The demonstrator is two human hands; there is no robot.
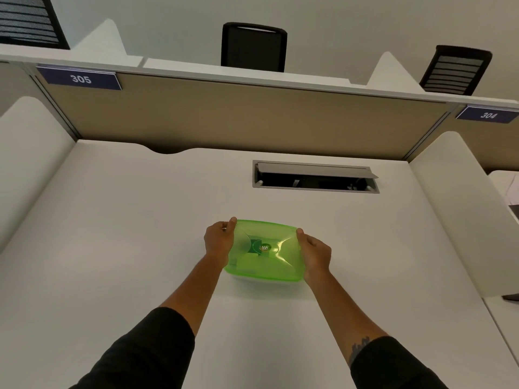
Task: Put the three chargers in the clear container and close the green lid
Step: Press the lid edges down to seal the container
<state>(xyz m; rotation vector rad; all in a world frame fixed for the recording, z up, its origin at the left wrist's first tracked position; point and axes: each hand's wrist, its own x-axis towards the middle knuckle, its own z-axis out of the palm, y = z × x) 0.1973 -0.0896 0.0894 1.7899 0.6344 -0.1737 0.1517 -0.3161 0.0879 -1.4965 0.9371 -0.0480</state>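
Pretty clearly an open-plan office, the cubicle kind. The white worktop [112, 220] was boxed in by a tan fabric partition [238, 119] at the back and white side dividers [455, 197]. Blue number plates reading 305 [80, 78] and 304 [488, 115] were stuck on the partition, like assigned seats. A cable hatch [316, 176] with its flap propped open was sunk into the worktop. Black mesh-backed office chairs [253, 46] stood at the row of desks behind the partition.
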